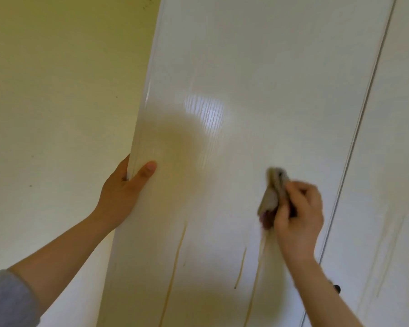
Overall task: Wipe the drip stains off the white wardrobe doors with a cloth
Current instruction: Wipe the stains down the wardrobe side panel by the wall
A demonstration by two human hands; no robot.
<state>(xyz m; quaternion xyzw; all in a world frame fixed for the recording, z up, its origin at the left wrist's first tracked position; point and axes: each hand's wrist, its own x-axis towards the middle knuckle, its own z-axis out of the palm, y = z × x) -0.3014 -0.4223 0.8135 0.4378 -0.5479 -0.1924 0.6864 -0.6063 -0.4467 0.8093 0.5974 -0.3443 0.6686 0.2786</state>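
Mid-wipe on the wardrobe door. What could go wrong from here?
1. The bunched beige cloth in the right hand looks soiled; it may smear the yellowish drip streaks.
2. The left hand grips only the edge of the glossy white door; hard wiping could swing it.
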